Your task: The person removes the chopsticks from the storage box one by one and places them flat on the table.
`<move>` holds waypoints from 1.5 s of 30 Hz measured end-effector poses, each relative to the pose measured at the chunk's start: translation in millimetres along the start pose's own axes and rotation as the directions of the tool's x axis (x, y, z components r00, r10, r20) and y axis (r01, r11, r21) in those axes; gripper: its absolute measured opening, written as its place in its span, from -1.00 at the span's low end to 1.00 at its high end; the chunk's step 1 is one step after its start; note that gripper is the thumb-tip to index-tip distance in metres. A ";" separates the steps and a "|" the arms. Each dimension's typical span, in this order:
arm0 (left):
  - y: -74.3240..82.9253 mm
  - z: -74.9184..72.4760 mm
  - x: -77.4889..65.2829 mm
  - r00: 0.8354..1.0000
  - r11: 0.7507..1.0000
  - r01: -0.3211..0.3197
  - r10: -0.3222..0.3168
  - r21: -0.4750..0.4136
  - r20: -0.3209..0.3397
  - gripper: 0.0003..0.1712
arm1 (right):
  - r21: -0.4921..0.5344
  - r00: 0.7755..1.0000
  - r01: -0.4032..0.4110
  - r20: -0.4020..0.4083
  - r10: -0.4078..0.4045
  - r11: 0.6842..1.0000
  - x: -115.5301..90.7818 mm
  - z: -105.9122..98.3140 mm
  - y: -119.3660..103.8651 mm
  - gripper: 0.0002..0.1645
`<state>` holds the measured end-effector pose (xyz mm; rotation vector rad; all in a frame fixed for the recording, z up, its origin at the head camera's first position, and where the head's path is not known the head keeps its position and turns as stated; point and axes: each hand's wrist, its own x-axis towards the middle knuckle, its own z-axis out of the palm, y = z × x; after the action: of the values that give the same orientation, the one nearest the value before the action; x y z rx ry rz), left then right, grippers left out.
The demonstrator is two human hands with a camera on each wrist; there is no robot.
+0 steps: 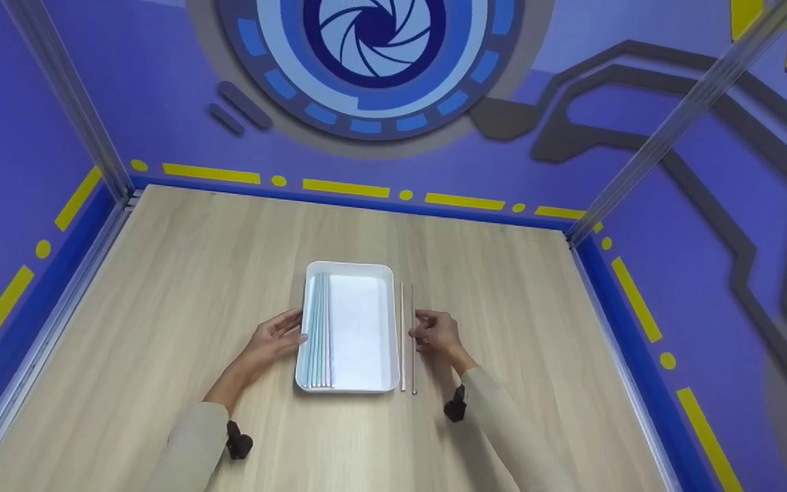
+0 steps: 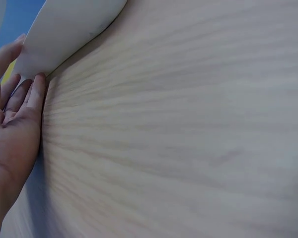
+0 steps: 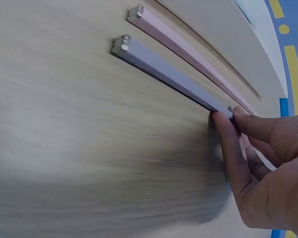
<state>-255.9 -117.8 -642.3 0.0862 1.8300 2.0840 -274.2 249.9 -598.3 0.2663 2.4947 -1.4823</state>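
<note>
A white rectangular tray (image 1: 365, 328) sits on the table with several pale blue and pinkish chopsticks (image 1: 318, 335) lying lengthwise along its left side. My left hand (image 1: 270, 342) rests against the tray's left wall, thumb at the rim and fingers extended along the outside. To the tray's right, a pink chopstick (image 3: 184, 52) lies parallel to its wall on the tabletop. Just beyond that one, my right hand (image 1: 438, 333) pinches a greyish-purple chopstick (image 3: 164, 77) between thumb and index finger. Both loose chopsticks have shiny silver ends towards me.
The wooden table (image 1: 216, 273) is bounded by blue-purple printed panels (image 1: 161, 102) at the back and sides. Metal posts (image 1: 667, 137) stand at the two back corners. Dark wrist cameras (image 1: 456, 404) hang beside both sleeves.
</note>
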 end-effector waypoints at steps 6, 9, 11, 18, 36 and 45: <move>-7.2 2.2 -4.2 1.000 1.000 -0.010 0.010 -0.011 0.019 -0.15 | 0.005 1.000 -0.007 -0.009 0.007 1.000 -3.8 4.1 8.5 -0.35; -5.6 2.3 -4.3 1.000 1.000 -0.004 0.004 -0.008 0.016 -0.15 | 0.000 1.000 0.013 -0.013 -0.013 1.000 -3.1 4.1 7.1 -0.36; -3.3 1.6 -3.2 1.000 1.000 0.003 -0.003 -0.004 0.007 -0.15 | -0.017 1.000 0.025 -0.015 -0.025 1.000 -1.3 3.6 4.6 -0.38; 3.8 -1.7 1.7 1.000 1.000 -0.001 0.001 0.010 0.014 -0.14 | -0.033 1.000 0.014 0.014 -0.014 0.999 5.4 -0.7 -5.1 -0.40; 1.9 -2.1 2.8 1.000 0.999 -0.002 0.003 -0.036 0.010 -0.14 | 0.009 0.996 0.060 0.065 -0.061 0.998 2.1 -20.2 -58.2 -0.60; -0.7 -0.6 0.1 1.000 0.999 -0.008 0.009 -0.036 0.016 -0.15 | 0.058 0.977 0.097 0.186 -0.106 0.994 -3.2 8.9 -85.5 -0.59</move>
<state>-256.0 -118.3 -643.1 0.1009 1.7846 2.1153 -293.2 201.5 -529.8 0.0039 2.3556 -1.5301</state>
